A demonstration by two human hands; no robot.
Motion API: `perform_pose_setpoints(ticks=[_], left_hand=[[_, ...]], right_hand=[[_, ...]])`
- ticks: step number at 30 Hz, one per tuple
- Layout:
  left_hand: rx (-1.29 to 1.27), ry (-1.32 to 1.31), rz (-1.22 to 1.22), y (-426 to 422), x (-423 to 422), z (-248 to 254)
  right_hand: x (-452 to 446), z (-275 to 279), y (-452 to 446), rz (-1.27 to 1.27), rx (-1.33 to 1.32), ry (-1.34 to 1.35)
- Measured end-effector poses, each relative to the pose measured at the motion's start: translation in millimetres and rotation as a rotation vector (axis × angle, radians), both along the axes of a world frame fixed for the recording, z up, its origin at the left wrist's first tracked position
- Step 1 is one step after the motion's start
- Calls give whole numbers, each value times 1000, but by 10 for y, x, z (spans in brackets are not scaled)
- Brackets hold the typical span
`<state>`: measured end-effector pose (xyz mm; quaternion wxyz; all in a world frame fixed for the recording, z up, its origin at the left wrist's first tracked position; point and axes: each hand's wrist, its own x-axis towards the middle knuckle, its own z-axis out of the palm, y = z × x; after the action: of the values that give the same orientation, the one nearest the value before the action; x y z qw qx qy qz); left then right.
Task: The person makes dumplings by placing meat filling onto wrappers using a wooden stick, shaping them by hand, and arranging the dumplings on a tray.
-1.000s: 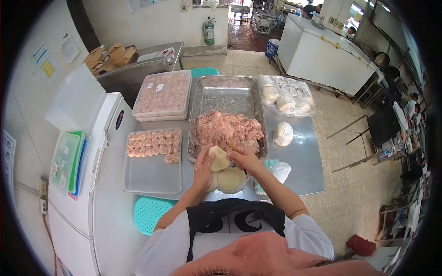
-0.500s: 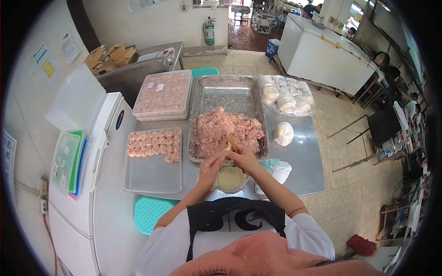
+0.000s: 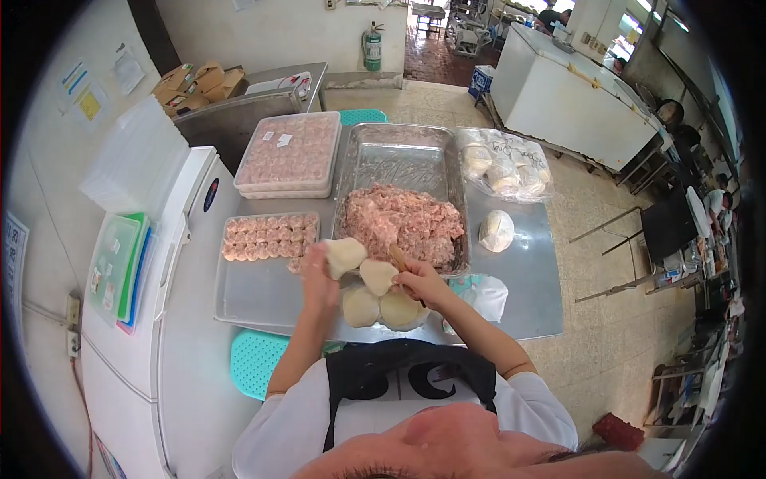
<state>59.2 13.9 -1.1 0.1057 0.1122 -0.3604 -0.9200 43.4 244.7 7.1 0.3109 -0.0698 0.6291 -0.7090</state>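
My left hand (image 3: 320,275), blurred by motion, holds a round, pale dumpling wrapper (image 3: 345,255) by its left side, over the front edge of the metal pan. My right hand (image 3: 424,283) grips a wooden spatula (image 3: 396,255) and pinches a second wrapper, which hangs from its fingertips toward the left. Below the hands lie two stacks of round wrappers (image 3: 361,308), side by side on the steel table. Pink ground meat (image 3: 407,219) is heaped in the near part of the deep metal pan (image 3: 396,137). Left of it, a plastic tray (image 3: 263,297) carries rows of filled dumplings (image 3: 271,236) along its far side.
Lidded boxes (image 3: 289,152) of dumplings are stacked at the back left. To the right are a bag of wrapped wrapper stacks (image 3: 504,165), one loose wrapped stack (image 3: 496,231) and a crumpled plastic bag (image 3: 483,299). A white freezer (image 3: 152,319) stands close on the left.
My hands were together at the pan's front edge and have moved apart. My left hand went left and up; separate wrappers now show at each hand. The view has shifted slightly.
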Motion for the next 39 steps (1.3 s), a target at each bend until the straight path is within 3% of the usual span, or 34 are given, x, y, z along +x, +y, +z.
perform_pose_setpoints(ticks=[1,4,7,10,13,16,17,20,22,23,25,28,32,35,39], left_hand=[[58,-11,17,-125,17,162],[-241,137,14,-399,109,441],[-803,115,1,-531,253,667],[-1488,682,-48,-650,179,782],[-1639,700,-38,-471,180,854],[-1385,406,-137,-293,263,882],[-1330,416,-141,-267,257,860],[-1154,372,-176,-232,189,618],[-1028,252,-219,-255,94,324],[-781,140,-226,-230,68,188],[-283,-74,-231,-113,9,-18],[-16,-264,-197,-7,-77,-200],[336,-105,-318,270,-212,-166],[470,-79,-366,562,-343,101],[545,-85,-352,617,-496,253]], right_hand=[[17,-35,21,45,30,3],[48,-204,79,34,352,346],[-54,-13,295,3,570,444],[-258,142,583,-5,835,631],[-392,428,805,124,1052,851],[-455,592,850,221,1146,1053],[-460,622,850,243,1165,1115],[-453,449,758,400,1419,1157],[-398,283,685,468,1440,1089],[-379,239,676,502,1451,1058],[-381,265,738,459,1316,1003],[-321,326,807,324,1027,751],[-218,567,648,45,757,525],[-276,335,478,-110,547,820],[-232,208,305,-86,776,1043]])
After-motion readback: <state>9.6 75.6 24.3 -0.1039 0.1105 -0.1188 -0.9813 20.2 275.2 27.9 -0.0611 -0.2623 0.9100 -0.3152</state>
